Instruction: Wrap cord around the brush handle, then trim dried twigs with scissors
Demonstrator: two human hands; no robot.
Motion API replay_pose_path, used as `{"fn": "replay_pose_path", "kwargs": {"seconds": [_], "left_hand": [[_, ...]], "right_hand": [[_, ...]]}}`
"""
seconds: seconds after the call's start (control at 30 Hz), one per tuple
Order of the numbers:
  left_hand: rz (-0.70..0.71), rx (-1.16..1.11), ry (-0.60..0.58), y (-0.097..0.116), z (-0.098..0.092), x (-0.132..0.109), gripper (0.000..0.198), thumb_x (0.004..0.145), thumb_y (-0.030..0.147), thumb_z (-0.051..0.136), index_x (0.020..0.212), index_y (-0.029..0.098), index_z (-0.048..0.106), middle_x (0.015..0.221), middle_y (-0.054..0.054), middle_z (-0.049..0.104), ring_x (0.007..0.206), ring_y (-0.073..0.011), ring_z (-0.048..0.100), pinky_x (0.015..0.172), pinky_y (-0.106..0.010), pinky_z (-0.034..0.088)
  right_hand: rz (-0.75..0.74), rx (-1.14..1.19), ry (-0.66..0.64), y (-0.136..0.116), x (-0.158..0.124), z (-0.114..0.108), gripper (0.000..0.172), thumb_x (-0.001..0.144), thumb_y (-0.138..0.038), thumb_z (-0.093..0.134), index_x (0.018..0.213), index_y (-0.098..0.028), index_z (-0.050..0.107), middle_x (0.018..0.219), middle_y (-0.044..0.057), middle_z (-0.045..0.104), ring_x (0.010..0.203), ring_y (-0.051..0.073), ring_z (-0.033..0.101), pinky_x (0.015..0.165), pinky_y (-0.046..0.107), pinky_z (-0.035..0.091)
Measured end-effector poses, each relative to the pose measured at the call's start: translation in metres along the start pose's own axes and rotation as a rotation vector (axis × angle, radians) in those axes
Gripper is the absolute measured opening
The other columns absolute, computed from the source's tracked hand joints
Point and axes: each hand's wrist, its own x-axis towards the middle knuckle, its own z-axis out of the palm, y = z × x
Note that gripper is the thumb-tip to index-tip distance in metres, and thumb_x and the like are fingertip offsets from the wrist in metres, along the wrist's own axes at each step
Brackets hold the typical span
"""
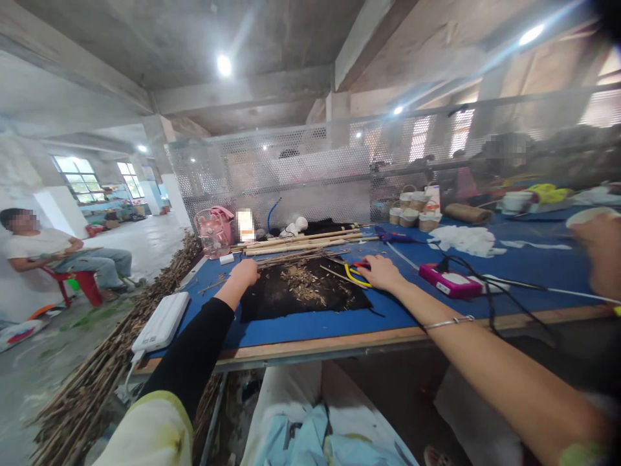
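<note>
My left hand (246, 272) is closed at the left end of some thin brown sticks (295, 258), which run to the right above a black cloth (257, 301). Its fingertips are partly hidden. On the right, my right hand (384, 273) grips hand shears with yellow and red handles (356, 277); the blades are hard to make out. Bits of cut twig and brown debris (305, 285) are scattered over the cloth between my hands.
Pale poles (295, 244) lie behind the cloth on the blue table (286, 330). A white power bank (161, 321) rests at the left edge, a purple power box (449, 282) with cables at right. Stick bundles (92, 362) lie on the floor; a person (43, 249) sits at far left.
</note>
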Motion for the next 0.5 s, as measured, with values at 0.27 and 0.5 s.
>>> {"fn": "replay_pose_path", "kwargs": {"seconds": [0.27, 0.5], "left_hand": [[0.034, -0.119, 0.064, 0.004, 0.004, 0.005, 0.026, 0.079, 0.031, 0.050, 0.090, 0.015, 0.067, 0.089, -0.009, 0.068, 0.086, -0.0176, 0.061, 0.078, -0.026, 0.045], [0.134, -0.052, -0.046, 0.019, -0.001, 0.015, 0.020, 0.068, 0.029, 0.061, 0.079, 0.018, 0.071, 0.080, -0.007, 0.070, 0.079, -0.0186, 0.061, 0.074, -0.024, 0.044]], "right_hand": [[-0.034, -0.002, -0.018, 0.003, 0.000, -0.003, 0.041, 0.082, -0.047, 0.043, 0.108, -0.019, 0.058, 0.110, 0.013, 0.056, 0.100, 0.026, 0.052, 0.079, 0.034, 0.040], [-0.016, -0.003, -0.033, 0.000, -0.003, -0.006, 0.041, 0.082, -0.047, 0.043, 0.108, -0.019, 0.058, 0.110, 0.013, 0.055, 0.099, 0.026, 0.052, 0.078, 0.034, 0.040]]}}
